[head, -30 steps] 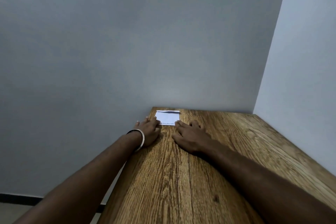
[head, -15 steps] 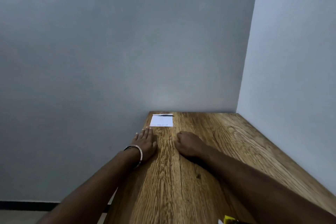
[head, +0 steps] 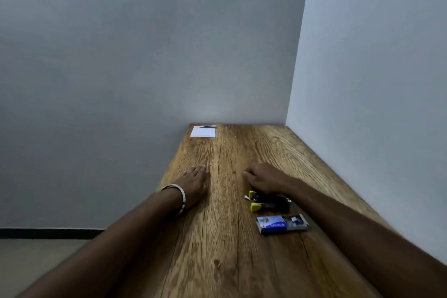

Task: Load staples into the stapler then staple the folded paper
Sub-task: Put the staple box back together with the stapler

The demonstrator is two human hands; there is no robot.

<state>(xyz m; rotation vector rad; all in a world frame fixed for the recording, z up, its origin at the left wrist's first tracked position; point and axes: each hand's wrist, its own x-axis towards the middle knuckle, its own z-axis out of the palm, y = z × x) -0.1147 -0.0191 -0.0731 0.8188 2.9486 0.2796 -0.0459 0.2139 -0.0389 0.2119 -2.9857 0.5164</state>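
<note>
The white folded paper [head: 202, 131] lies flat at the far left corner of the wooden table [head: 225, 261]. A black and yellow stapler [head: 269, 203] sits at mid-right, and a blue staple box [head: 281, 224], slid partly open, lies just in front of it. My left hand [head: 194, 184] rests palm down on the wood near the left edge and holds nothing. My right hand [head: 264, 178] has its fingers curled, and its heel lies over the stapler's far side. Whether it grips the stapler is hidden.
Grey walls close off the table at the back and along the right side. The table's left edge drops to the floor [head: 36, 264]. A bangle [head: 180, 197] circles my left wrist.
Both hands have drawn back from the paper toward me. The view has tilted down, bringing the stapler and the staple box into sight under my right hand.
</note>
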